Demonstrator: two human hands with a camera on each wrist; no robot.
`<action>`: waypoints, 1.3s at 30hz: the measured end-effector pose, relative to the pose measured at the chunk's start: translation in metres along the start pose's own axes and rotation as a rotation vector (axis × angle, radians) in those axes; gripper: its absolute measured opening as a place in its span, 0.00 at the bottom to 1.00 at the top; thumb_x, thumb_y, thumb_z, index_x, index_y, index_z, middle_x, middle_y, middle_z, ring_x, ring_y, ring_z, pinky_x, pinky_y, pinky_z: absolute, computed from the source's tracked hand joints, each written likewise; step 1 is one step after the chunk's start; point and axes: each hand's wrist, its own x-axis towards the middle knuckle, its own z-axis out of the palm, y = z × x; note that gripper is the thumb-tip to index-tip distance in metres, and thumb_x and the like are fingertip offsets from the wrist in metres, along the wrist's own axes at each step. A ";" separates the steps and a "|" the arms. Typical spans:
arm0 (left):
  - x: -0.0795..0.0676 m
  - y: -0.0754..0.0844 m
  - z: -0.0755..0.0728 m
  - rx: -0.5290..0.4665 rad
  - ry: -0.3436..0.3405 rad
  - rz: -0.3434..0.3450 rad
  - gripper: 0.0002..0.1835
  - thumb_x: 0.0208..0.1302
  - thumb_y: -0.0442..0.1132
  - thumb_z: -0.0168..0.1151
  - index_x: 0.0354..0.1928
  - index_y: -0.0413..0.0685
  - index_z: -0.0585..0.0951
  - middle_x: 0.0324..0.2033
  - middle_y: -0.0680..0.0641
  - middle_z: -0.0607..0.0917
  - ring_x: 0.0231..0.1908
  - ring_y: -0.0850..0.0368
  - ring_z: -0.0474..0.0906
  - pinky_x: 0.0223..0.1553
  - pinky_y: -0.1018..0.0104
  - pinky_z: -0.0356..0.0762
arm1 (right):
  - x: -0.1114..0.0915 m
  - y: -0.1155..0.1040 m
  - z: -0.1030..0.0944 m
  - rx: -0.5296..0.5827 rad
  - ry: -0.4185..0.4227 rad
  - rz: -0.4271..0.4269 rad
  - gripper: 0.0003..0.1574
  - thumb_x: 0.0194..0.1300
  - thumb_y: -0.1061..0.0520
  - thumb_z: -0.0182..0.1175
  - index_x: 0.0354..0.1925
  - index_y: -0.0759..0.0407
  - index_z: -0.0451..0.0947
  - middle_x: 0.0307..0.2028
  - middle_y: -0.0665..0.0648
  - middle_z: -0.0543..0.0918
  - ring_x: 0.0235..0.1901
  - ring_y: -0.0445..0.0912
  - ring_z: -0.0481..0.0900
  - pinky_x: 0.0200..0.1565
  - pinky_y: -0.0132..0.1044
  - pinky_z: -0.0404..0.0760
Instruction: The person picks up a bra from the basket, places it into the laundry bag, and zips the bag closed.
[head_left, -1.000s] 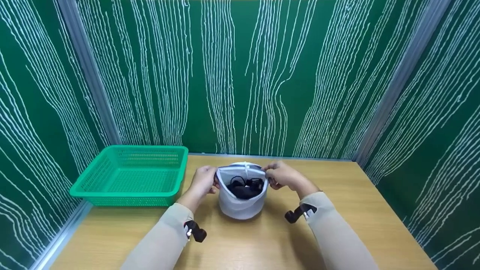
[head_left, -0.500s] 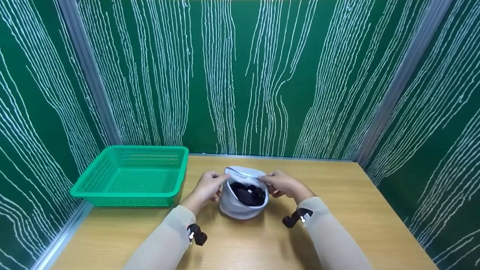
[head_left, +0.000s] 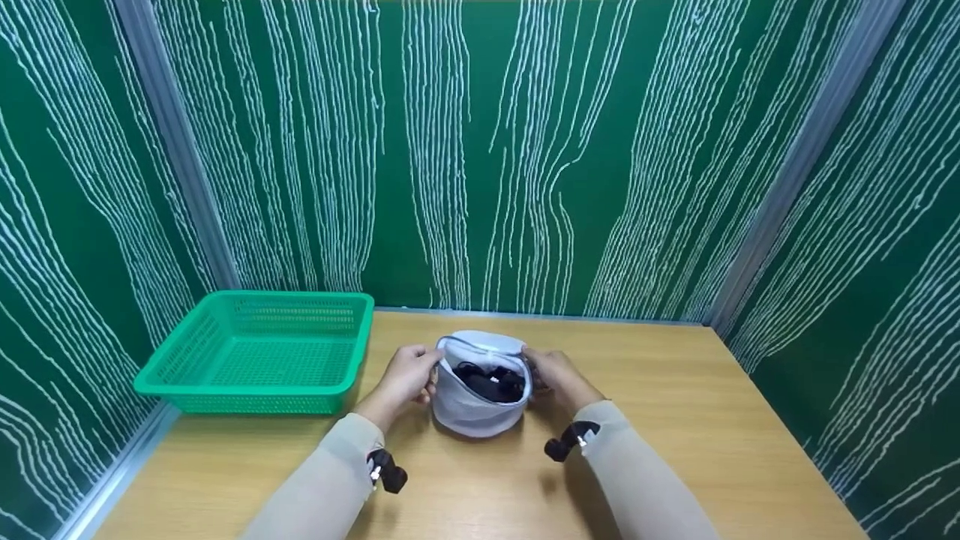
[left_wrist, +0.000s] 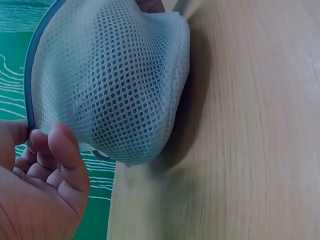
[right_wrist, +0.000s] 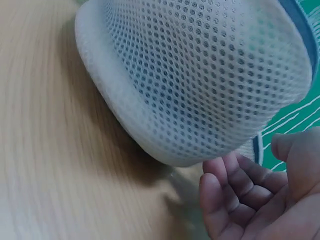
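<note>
A pale mesh laundry bag [head_left: 480, 416] with a grey zip edge stands unzipped on the table. Black items [head_left: 495, 386], too bunched to identify, lie inside it. With thumb and finger, my left hand [head_left: 409, 375] pinches the zip edge on the bag's left side; the left wrist view shows this hand [left_wrist: 47, 185] with its other fingers bent. On the opposite side, my right hand [head_left: 559, 373] is against the bag's right rim. In the right wrist view that hand [right_wrist: 255, 200] has loosely bent fingers at the mesh, partly behind it, and the thumb stands apart.
A green plastic basket [head_left: 255, 390] with perforated walls stands at the table's back left. The wooden table [head_left: 660, 420] meets green walls [head_left: 480, 150] with wavy white lines. Small black cameras [head_left: 390, 476] sit on the wrists.
The right hand has let go of the zip area near the top and moved down along the right rim. The left hand shifted slightly left. The bag's mouth is rounder than half a second ago.
</note>
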 end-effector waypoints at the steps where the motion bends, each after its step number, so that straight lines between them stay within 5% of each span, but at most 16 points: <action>1: 0.001 -0.001 -0.001 -0.011 0.006 -0.004 0.17 0.86 0.46 0.61 0.35 0.45 0.77 0.21 0.50 0.77 0.18 0.60 0.74 0.17 0.72 0.73 | 0.001 0.001 0.002 0.024 0.006 0.008 0.25 0.88 0.40 0.59 0.33 0.51 0.79 0.24 0.48 0.76 0.26 0.42 0.76 0.32 0.37 0.82; 8: 0.003 -0.006 -0.002 -0.039 0.022 -0.018 0.18 0.85 0.46 0.61 0.33 0.47 0.75 0.22 0.52 0.75 0.17 0.60 0.75 0.16 0.72 0.73 | 0.006 0.002 0.011 0.111 0.015 0.039 0.24 0.86 0.39 0.61 0.50 0.58 0.86 0.33 0.51 0.82 0.37 0.45 0.82 0.42 0.41 0.86; 14: 0.002 -0.007 -0.002 -0.054 0.016 -0.030 0.19 0.86 0.45 0.60 0.31 0.50 0.73 0.22 0.52 0.74 0.17 0.60 0.74 0.17 0.72 0.72 | 0.011 0.003 0.013 0.134 0.051 0.052 0.21 0.84 0.43 0.66 0.49 0.60 0.90 0.39 0.53 0.84 0.42 0.46 0.83 0.47 0.36 0.85; 22: 0.004 -0.009 -0.001 -0.076 -0.013 -0.016 0.15 0.85 0.43 0.59 0.34 0.47 0.76 0.20 0.52 0.74 0.16 0.61 0.72 0.17 0.72 0.72 | 0.010 -0.004 0.011 0.145 0.079 0.004 0.13 0.81 0.49 0.68 0.44 0.58 0.89 0.31 0.47 0.83 0.35 0.42 0.80 0.42 0.33 0.80; 29: 0.003 -0.008 -0.002 -0.089 -0.010 -0.018 0.15 0.85 0.45 0.60 0.36 0.46 0.76 0.19 0.53 0.74 0.15 0.62 0.72 0.15 0.73 0.71 | 0.006 -0.019 0.006 0.177 0.105 -0.036 0.19 0.83 0.52 0.66 0.60 0.64 0.88 0.47 0.57 0.95 0.54 0.49 0.91 0.65 0.45 0.87; 34: 0.002 -0.007 -0.002 -0.099 -0.002 -0.025 0.16 0.85 0.45 0.61 0.34 0.46 0.77 0.19 0.54 0.74 0.15 0.62 0.73 0.15 0.74 0.70 | 0.004 -0.027 0.002 0.208 0.134 -0.083 0.15 0.81 0.57 0.65 0.58 0.65 0.86 0.39 0.54 0.93 0.43 0.44 0.92 0.55 0.40 0.92; 39: 0.002 -0.005 -0.002 -0.133 -0.001 -0.022 0.17 0.85 0.43 0.60 0.32 0.45 0.76 0.20 0.53 0.72 0.16 0.60 0.72 0.14 0.74 0.68 | -0.001 -0.033 -0.004 0.202 0.152 -0.207 0.17 0.78 0.63 0.66 0.60 0.69 0.86 0.43 0.56 0.93 0.38 0.42 0.92 0.45 0.35 0.93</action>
